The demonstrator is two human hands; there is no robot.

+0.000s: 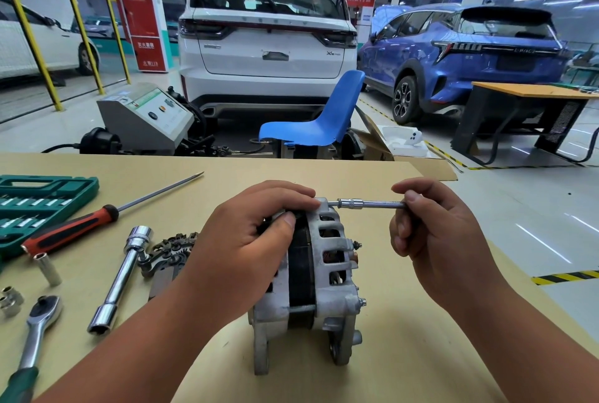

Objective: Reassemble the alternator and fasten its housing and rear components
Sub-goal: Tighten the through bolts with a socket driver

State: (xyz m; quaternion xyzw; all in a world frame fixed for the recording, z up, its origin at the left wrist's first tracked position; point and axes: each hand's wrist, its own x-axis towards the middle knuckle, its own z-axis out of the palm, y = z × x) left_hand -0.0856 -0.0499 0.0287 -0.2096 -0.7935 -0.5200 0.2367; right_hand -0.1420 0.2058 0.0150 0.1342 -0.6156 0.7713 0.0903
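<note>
Both palms down; left hand [249, 240] grips alternator [324, 273]; right hand [434, 234] pinches socket extension [369, 204].

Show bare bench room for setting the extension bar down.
Bare: tan bench right of the grey aluminium alternator, under the right hand; also the far strip beyond the red-handled screwdriver tip. Crowded: left, around green socket case, chrome tube wrench, steel ratchet.

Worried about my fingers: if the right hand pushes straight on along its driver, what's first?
Probably the alternator housing, at the tip of the socket driver; the left hand lies just beyond.
</note>
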